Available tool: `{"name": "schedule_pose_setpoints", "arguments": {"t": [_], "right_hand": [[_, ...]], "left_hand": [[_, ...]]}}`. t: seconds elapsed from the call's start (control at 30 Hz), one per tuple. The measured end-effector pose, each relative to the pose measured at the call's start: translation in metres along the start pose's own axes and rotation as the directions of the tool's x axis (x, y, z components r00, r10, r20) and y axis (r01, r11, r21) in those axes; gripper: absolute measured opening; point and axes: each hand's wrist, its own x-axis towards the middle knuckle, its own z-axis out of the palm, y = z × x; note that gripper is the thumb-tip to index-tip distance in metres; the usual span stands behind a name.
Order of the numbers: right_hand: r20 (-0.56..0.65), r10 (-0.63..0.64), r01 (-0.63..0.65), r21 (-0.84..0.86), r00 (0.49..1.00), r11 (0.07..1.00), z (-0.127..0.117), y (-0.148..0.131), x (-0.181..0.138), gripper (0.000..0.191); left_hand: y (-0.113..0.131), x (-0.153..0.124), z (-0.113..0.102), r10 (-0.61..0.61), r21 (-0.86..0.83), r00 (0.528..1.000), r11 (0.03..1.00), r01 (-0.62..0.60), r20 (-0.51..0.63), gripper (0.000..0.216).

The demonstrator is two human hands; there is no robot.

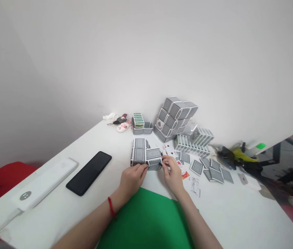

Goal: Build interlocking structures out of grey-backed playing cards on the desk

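A small block structure made of folded grey-backed playing cards (146, 157) stands on the white table (65, 207), just beyond a green mat (146, 221). My left hand (133, 178) grips its near left side, fingers curled on it. A red string circles that wrist. My right hand (172, 173) pinches the structure's right end, fingers closed on the card cube there.
A larger stack of card cubes (175, 117) leans at the wall, with rows of folded cards (193, 143) beside it. Loose cards (214, 171) lie to the right. A black phone (89, 173) and a white power bank (45, 183) lie left. Keys (120, 122) sit far back.
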Motion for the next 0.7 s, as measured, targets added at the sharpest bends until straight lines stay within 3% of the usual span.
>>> {"name": "schedule_pose_setpoints", "arguments": {"t": [0.7], "right_hand": [[0.065, -0.032, 0.037, -0.081, 0.997, 0.996, -0.0062, -0.0007, 0.0073, 0.011]], "left_hand": [[-0.0018, -0.0010, 0.0035, -0.033, -0.030, 0.999, 0.999, 0.034, 0.032, 0.016]]}}
